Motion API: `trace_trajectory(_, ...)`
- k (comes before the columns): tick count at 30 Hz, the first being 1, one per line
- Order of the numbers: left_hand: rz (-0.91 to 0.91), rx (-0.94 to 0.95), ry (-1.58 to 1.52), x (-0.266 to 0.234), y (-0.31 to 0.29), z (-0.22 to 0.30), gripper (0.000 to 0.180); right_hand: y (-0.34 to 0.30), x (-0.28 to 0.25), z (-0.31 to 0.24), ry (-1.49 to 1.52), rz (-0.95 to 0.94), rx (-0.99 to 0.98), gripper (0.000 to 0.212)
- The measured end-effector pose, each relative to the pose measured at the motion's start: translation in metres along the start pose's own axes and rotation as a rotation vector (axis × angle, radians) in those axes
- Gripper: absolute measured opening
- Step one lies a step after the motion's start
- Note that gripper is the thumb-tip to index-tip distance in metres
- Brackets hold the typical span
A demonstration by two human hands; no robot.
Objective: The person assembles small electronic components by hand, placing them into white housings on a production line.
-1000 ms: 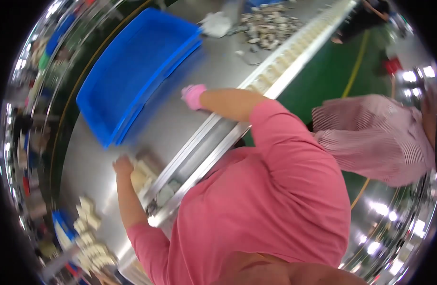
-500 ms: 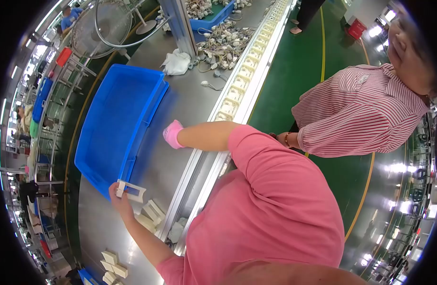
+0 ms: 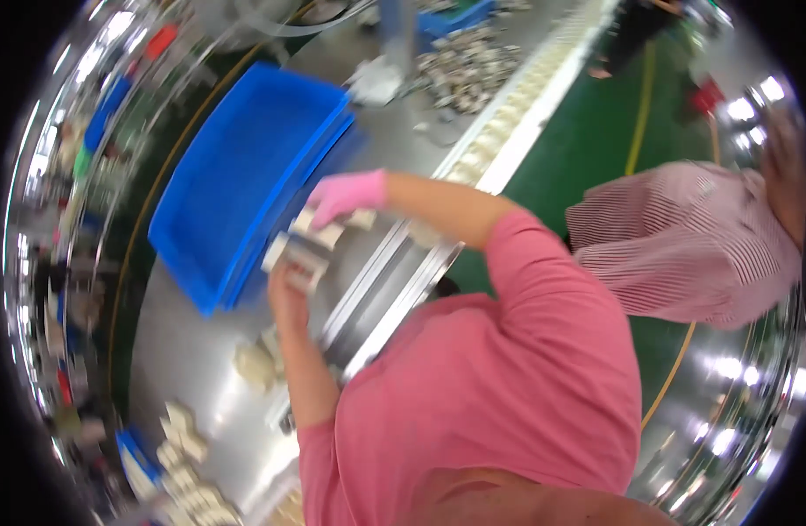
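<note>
My bare left hand point(image 3: 287, 296) is closed on a white plastic frame point(image 3: 305, 266) with a rectangular opening, held over the metal table just right of the blue bin's near end. In its pink glove, my right hand point(image 3: 346, 195) grips a white plastic piece point(image 3: 319, 231) a little beyond the frame. The two parts are close together; blur hides whether they touch. Another whitish piece point(image 3: 362, 218) shows beside the glove, and I cannot tell whether it is held. The blue bin point(image 3: 236, 175) stands left of both hands.
A conveyor line of white housings point(image 3: 486, 145) runs along the table's right side. Farther off lie a white cloth bag point(image 3: 376, 81) and a heap of cabled parts point(image 3: 470, 66). Cream pieces point(image 3: 192, 491) sit at lower left. A person in a striped shirt point(image 3: 683, 245) stands at right.
My left hand has brought the frame up and rightward, closer to my right hand. My gloved hand now holds a white piece. The whole view has shifted and blurred.
</note>
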State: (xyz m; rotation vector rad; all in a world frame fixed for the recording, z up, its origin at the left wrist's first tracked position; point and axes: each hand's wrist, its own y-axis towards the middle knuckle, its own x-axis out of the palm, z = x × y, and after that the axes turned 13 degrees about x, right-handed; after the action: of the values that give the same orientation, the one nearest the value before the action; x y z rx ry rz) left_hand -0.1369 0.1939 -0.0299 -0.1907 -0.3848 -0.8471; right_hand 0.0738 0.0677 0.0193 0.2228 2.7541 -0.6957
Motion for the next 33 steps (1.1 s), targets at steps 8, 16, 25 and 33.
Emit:
trace_trajectory(8, 0.039, -0.023, 0.157, 0.067, -0.032, 0.012, 0.041, -0.039, 0.063, -0.023, 0.080, 0.047, 0.090, 0.026)
trace_trajectory(16, 0.014, 0.210, 0.177, 0.041, -0.029, -0.007, 0.043, -0.037, 0.111, -0.012, -0.096, 0.616, -0.340, 0.043)
trace_trajectory(25, -0.024, 0.056, -0.027, 0.035, -0.022, -0.013, 0.043, -0.048, 0.097, -0.029, -0.183, 0.484, -0.322, 0.043)
trace_trajectory(33, -0.154, -0.090, -0.001, 0.047, -0.025, 0.001, 0.035, -0.064, 0.070, -0.036, 0.032, 0.271, -0.217, 0.044)
